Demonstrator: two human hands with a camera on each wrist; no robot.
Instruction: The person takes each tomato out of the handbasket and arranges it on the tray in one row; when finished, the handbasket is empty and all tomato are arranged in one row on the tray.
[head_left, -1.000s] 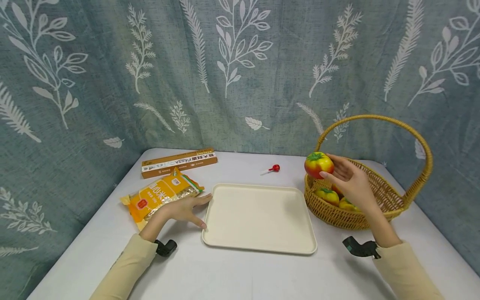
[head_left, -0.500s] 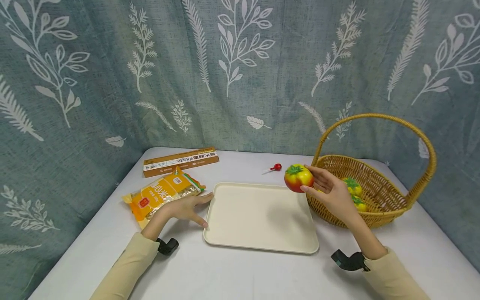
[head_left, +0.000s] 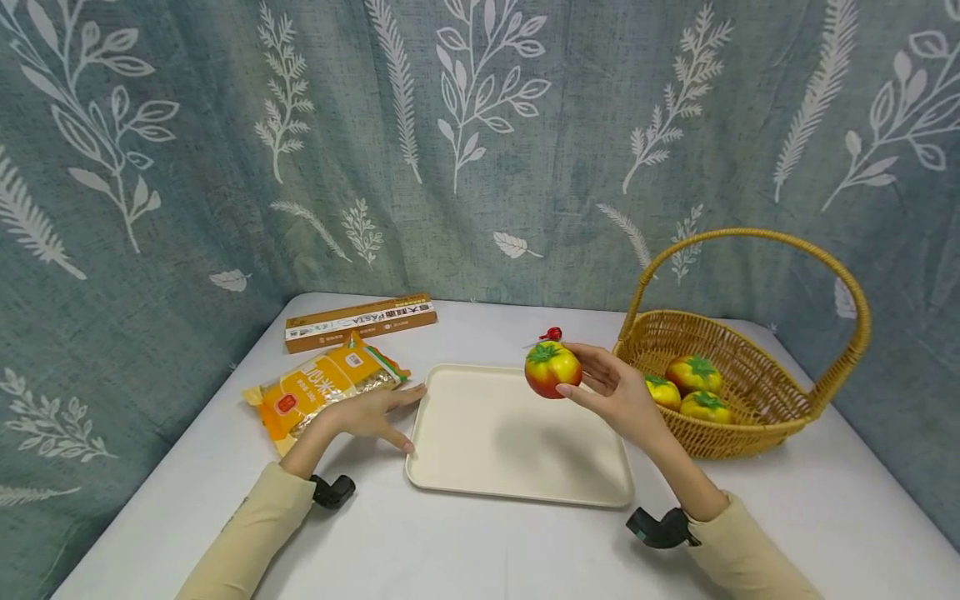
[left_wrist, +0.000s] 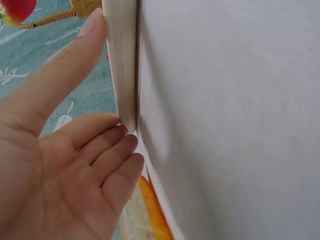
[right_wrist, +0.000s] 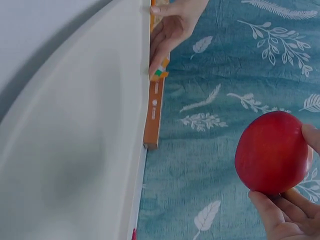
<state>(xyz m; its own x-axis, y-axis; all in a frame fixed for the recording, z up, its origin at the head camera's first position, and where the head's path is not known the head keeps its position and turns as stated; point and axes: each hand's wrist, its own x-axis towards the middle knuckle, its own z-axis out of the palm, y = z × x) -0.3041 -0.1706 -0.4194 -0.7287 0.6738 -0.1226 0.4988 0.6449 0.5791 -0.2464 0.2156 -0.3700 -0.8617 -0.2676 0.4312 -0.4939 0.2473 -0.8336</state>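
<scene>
In the head view my right hand (head_left: pixel 626 396) holds a red and yellow persimmon (head_left: pixel 552 369) with a green leafy top, above the cream tray (head_left: pixel 480 450). Thumb and fingertips pinch the persimmon's sides; its smooth red underside shows in the right wrist view, where the same persimmon (right_wrist: pixel 272 152) hangs clear of the tray. My left hand (head_left: pixel 367 417) lies at the tray's left edge with thumb and fingers spread. In the left wrist view, the left hand's thumb and fingertips (left_wrist: pixel 131 142) touch or nearly touch the tray's rim (left_wrist: pixel 122 65).
At right stands a wicker basket (head_left: pixel 757 433) with a tall handle, holding several more persimmons (head_left: pixel 693 375). A yellow grain bag (head_left: pixel 322 390) and a brown pasta box (head_left: pixel 360 323) lie at left. A red lollipop (head_left: pixel 552 334) is behind the tray, partly hidden by the held persimmon.
My right hand has carried the persimmon leftward from above the basket to over the tray, uncovering the persimmons left in the basket. My left hand stays at the tray edge.
</scene>
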